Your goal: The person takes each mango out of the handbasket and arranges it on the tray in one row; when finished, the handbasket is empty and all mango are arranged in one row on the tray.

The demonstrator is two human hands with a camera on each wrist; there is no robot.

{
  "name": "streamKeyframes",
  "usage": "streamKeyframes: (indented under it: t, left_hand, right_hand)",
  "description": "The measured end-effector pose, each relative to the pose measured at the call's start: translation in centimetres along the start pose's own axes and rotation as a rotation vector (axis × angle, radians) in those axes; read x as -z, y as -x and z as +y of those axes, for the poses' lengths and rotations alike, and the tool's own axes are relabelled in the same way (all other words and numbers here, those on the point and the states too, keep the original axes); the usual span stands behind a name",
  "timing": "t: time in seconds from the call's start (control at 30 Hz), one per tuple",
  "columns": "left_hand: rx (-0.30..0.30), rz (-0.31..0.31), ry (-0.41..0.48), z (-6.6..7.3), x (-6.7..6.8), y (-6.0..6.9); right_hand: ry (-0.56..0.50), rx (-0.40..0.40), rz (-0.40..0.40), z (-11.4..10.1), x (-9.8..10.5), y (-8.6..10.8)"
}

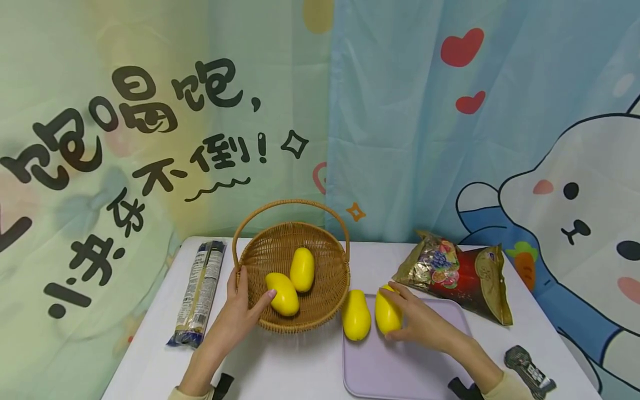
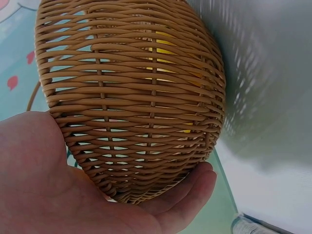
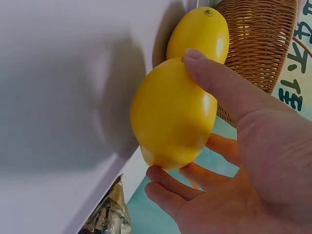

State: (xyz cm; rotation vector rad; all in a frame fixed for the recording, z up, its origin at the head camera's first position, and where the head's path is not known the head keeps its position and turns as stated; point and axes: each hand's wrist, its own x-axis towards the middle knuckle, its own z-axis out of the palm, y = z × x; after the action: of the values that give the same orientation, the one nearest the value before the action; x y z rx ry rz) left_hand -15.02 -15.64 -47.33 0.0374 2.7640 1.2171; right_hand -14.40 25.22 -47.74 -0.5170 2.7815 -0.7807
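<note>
My left hand point(image 1: 241, 308) grips the left side of a brown wicker basket point(image 1: 324, 244), thumb over the rim and fingers against the outside weave. Two smooth yellow mango-like fruits lie in the basket, one point(image 1: 302, 270) behind the other point(image 1: 283, 294). With thumb and fingertips at its two ends, my right hand point(image 1: 425, 318) holds a third yellow fruit point(image 3: 170, 114) at the left part of a lilac tray point(image 1: 400, 369). Beside it, close to the basket, another yellow fruit point(image 1: 356, 315) rests on the tray. The left wrist view shows the basket's underside point(image 2: 146, 97) and hides most of its contents.
A long printed packet point(image 1: 200, 291) lies left of the basket. Behind the tray's right side is a shiny red and gold bag point(image 1: 460, 272). A small dark wrapped item point(image 1: 529, 371) sits at the right of the white table point(image 1: 285, 366). Printed curtains hang behind.
</note>
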Motion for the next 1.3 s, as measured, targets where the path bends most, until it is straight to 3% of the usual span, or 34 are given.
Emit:
streamKeyframes:
  t: [0.63, 1.3]
  left_hand:
    - [-0.002, -0.005, -0.001, -0.1, -0.1, -0.1]
    - [-0.004, -0.005, -0.002, 0.2, 0.2, 0.1]
  right_hand:
    - [0.009, -0.036, -0.048, 0.0, -0.9, -0.4]
    - [0.004, -0.057, -0.044, -0.1, -1.1, -0.5]
